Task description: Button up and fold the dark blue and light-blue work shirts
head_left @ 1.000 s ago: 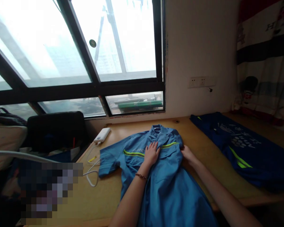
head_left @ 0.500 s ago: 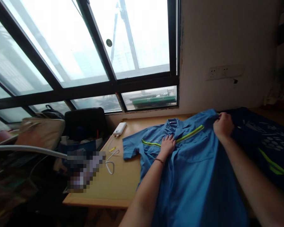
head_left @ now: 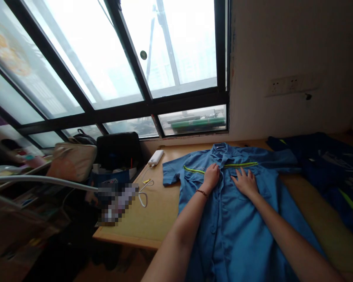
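Observation:
A blue short-sleeved shirt point(head_left: 238, 223) lies front side up, its collar toward the window and a yellow-green stripe across the chest. My left hand point(head_left: 211, 177), with a beaded bracelet at the wrist, is closed on the cloth beside the front placket, just below the collar. Fingers spread, my right hand point(head_left: 246, 182) rests flat on the chest pocket area under the stripe. Both sleeves stick out to the sides. The shirt's lower end runs out of view between my forearms.
The shirt lies on a wooden table point(head_left: 155, 219). A white power bank point(head_left: 155, 158) with a white cable sits at its far left. Dark blue clothing point(head_left: 326, 164) with yellow-green stripes lies on the right. Bags point(head_left: 73, 160) and a black chair back point(head_left: 119, 150) stand left of the table.
My right hand has let go of the shirt's right shoulder and moved left onto the chest; that sleeve now lies spread out. My left hand's fingers have curled in from lying flat.

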`<control>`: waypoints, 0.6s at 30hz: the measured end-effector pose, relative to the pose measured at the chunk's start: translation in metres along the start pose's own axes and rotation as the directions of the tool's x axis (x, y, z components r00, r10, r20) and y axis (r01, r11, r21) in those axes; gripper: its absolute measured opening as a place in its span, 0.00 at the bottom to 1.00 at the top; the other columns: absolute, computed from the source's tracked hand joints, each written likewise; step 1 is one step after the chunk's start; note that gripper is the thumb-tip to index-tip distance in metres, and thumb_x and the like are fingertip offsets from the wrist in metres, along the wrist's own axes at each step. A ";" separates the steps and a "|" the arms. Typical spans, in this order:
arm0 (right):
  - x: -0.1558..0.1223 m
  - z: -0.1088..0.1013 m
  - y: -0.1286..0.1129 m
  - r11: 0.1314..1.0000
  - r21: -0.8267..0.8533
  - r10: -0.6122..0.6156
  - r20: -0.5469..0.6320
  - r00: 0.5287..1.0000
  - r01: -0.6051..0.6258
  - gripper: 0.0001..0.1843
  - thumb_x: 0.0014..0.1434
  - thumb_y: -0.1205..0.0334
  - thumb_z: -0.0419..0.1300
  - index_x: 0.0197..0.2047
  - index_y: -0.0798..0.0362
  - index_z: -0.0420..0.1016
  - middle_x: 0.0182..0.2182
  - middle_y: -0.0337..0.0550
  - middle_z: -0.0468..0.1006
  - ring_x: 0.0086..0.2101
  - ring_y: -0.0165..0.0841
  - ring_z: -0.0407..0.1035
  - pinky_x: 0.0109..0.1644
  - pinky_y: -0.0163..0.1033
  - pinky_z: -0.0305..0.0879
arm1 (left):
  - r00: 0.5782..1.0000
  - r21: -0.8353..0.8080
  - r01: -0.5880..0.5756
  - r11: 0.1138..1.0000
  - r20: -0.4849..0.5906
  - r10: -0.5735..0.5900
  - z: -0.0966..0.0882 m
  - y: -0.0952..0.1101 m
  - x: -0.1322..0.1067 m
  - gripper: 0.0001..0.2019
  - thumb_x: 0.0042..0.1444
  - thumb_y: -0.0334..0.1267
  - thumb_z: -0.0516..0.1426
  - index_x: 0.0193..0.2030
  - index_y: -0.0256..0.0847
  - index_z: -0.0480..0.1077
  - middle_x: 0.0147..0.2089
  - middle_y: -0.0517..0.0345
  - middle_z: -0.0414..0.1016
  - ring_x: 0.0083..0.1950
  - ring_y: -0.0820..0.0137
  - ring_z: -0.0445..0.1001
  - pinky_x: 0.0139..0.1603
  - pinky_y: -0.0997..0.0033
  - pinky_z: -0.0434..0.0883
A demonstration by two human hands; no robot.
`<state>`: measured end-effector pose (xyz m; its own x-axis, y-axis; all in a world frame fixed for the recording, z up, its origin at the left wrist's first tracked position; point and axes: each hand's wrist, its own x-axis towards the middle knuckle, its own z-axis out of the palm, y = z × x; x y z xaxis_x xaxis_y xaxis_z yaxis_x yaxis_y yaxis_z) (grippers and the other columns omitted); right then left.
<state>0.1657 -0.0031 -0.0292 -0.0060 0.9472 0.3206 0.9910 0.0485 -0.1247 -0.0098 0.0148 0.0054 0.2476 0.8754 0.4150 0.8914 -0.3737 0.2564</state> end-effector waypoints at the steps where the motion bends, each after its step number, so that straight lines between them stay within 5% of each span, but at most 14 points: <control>1: 0.003 0.000 0.002 1.000 0.000 -0.017 0.004 1.000 0.017 0.29 0.56 0.46 0.45 0.57 0.52 0.59 0.58 0.51 0.53 0.55 0.53 0.46 0.54 0.54 0.42 | 0.998 0.011 -0.041 0.999 0.038 0.041 -0.004 -0.002 -0.010 0.16 0.59 0.39 0.42 0.50 0.40 0.63 0.55 0.52 0.63 0.56 0.68 0.60 0.56 0.65 0.57; 5: 0.005 -0.006 -0.002 0.995 0.049 -0.088 -0.019 0.996 0.089 0.30 0.56 0.47 0.45 0.58 0.53 0.57 0.59 0.50 0.52 0.57 0.53 0.42 0.55 0.56 0.41 | 0.972 0.023 -0.125 0.992 0.202 0.118 -0.024 -0.011 -0.051 0.21 0.58 0.45 0.42 0.58 0.45 0.55 0.60 0.57 0.57 0.61 0.67 0.53 0.59 0.63 0.52; 8: -0.009 -0.018 -0.008 0.932 0.172 -0.317 -0.037 0.948 0.318 0.30 0.56 0.47 0.46 0.59 0.50 0.55 0.59 0.46 0.52 0.58 0.47 0.40 0.57 0.55 0.40 | 0.974 0.056 -0.066 0.996 0.222 0.052 -0.034 -0.014 -0.064 0.23 0.59 0.48 0.40 0.60 0.48 0.51 0.62 0.61 0.53 0.63 0.67 0.48 0.61 0.63 0.49; 12: -0.035 -0.030 -0.007 0.781 0.363 -0.543 -0.009 0.839 0.509 0.27 0.54 0.45 0.50 0.54 0.47 0.63 0.55 0.45 0.60 0.56 0.43 0.47 0.56 0.50 0.49 | 0.982 0.094 0.037 0.995 0.180 -0.053 -0.033 -0.008 -0.052 0.21 0.58 0.47 0.42 0.57 0.49 0.56 0.60 0.59 0.57 0.60 0.65 0.53 0.58 0.62 0.52; 18: -0.043 -0.037 0.000 0.734 0.483 -0.520 -0.053 0.852 0.478 0.15 0.58 0.62 0.47 0.41 0.47 0.74 0.44 0.43 0.72 0.50 0.38 0.58 0.51 0.44 0.57 | 0.978 0.111 0.166 0.980 0.106 -0.178 -0.018 -0.004 -0.012 0.14 0.57 0.44 0.47 0.47 0.49 0.67 0.48 0.55 0.66 0.49 0.64 0.61 0.47 0.64 0.60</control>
<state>0.1711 -0.0552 -0.0082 -0.5138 0.7652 0.3878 0.6597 0.6414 -0.3917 -0.0236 0.0003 0.0145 0.1240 0.9553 0.2682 0.9566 -0.1869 0.2235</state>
